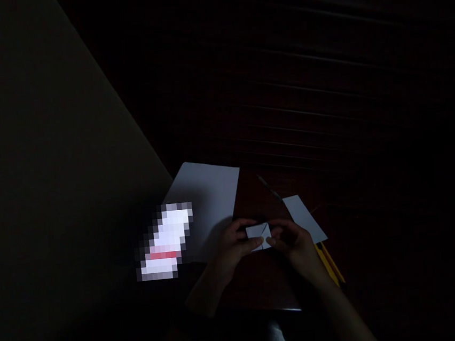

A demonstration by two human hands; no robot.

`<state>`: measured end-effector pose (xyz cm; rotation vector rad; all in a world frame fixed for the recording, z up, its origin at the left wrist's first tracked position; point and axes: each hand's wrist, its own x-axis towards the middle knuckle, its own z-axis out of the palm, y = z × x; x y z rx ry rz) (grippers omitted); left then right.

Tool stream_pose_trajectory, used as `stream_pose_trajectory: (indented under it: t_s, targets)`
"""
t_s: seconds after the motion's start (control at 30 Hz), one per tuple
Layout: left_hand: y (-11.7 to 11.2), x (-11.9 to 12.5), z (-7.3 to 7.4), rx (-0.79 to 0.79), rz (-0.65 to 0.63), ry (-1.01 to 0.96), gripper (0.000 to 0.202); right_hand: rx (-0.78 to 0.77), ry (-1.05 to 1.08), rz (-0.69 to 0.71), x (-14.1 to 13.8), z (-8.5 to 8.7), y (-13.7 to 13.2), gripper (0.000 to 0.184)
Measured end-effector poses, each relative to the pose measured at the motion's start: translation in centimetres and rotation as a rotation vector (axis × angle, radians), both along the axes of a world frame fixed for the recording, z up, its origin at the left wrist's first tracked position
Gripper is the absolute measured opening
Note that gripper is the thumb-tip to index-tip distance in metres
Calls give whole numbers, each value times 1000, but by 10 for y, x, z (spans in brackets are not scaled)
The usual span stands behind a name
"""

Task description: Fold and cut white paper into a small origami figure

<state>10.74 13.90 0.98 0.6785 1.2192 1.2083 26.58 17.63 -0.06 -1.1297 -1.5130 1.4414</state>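
In a very dark scene, a small folded piece of white paper (259, 235) with visible creases sits between both hands above a dark reddish table (262, 285). My left hand (234, 245) pinches its left side with curled fingers. My right hand (293, 242) pinches its right edge. Both hands are closed on the paper.
A large white sheet (210, 199) lies left of the hands, a smaller white strip (304, 216) to the right. A pen or pencil (268, 188) lies beyond them. Yellow-handled tool (330, 263) rests by my right wrist. A blurred bright object (166, 243) lies at left.
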Motion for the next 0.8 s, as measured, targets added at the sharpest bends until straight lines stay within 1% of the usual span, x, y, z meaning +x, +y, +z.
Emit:
stream_pose_trajectory:
  t_s: [0.2,0.27,0.37,0.47,0.53,0.63,0.73,0.8]
  targets:
    - [-1,-1,-1,-72,29,-37,44,-9,24,-36,-3,0,-1,35]
    - [0,-2,-4,-81,24,-61,45,-2,13,-32,-3,0,0,30]
    - [2,-4,-10,-102,17,-61,47,13,-36,-9,-3,0,0,18]
    - [5,-5,-15,-130,6,-57,49,43,-119,-17,-1,0,0,15]
    - [5,-7,-14,-135,-12,-58,49,62,-148,-5,0,2,0,16]
    - [3,-9,-7,-121,-63,-43,46,55,-141,34,0,7,-1,18]
    - [0,-12,-1,-91,-126,-11,43,20,-140,55,0,9,-1,14]
    - [-1,-13,0,-68,-165,-3,42,4,-154,44,0,9,-1,12]
